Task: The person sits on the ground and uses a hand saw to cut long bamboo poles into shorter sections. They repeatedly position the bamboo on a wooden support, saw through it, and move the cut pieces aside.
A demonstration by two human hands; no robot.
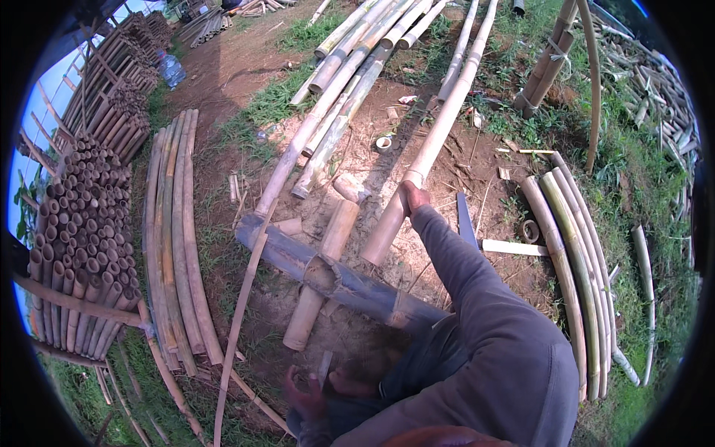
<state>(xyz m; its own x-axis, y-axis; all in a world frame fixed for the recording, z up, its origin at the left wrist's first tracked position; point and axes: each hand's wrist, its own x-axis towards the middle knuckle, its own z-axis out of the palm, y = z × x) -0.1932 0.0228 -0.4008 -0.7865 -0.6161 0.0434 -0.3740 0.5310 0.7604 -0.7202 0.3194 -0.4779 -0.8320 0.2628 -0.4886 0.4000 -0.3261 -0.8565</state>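
Note:
My right hand (415, 195) is wrapped round a long pale bamboo pole (439, 141) near its near end. That cut end hangs over or rests beside a dark, thick bamboo log (283, 257) with an opening cut in its upper side. A shorter tan bamboo piece (303, 320) crosses beneath the log. Low in the view, my left hand (305, 395) has curled fingers at the lower end of a short, flat, blade-like grey strip (325, 365); its grip is partly hidden. A dark blue saw-like blade (467, 220) lies right of the pole.
Several bamboo poles (350, 59) lie ahead. More lie at the left (175, 238) and right (570, 276). A rack of stacked bamboo (86, 246) stands far left. A thin bamboo strip (242, 320) slants beside the log. Upright posts (547, 67) rise at the back right.

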